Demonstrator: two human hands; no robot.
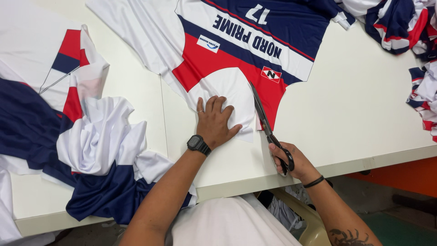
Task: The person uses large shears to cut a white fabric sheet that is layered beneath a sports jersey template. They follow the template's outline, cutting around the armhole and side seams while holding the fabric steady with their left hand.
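Cream-white flat surface [346, 123], seam running down its left half. Crumpled heap of navy, white and red fabric offcuts [86, 150] on the left. Second pile of same-coloured fabric pieces [409, 27] at the far right corner. Orange panel [405, 175] below the surface edge; beige plastic chair [302, 218] underneath.

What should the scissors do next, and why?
Probably close the blades of the black-handled scissors and snip a little further along the red-and-white printed fabric panel. The right hand holds them at its edge, while the left hand presses the white part flat.
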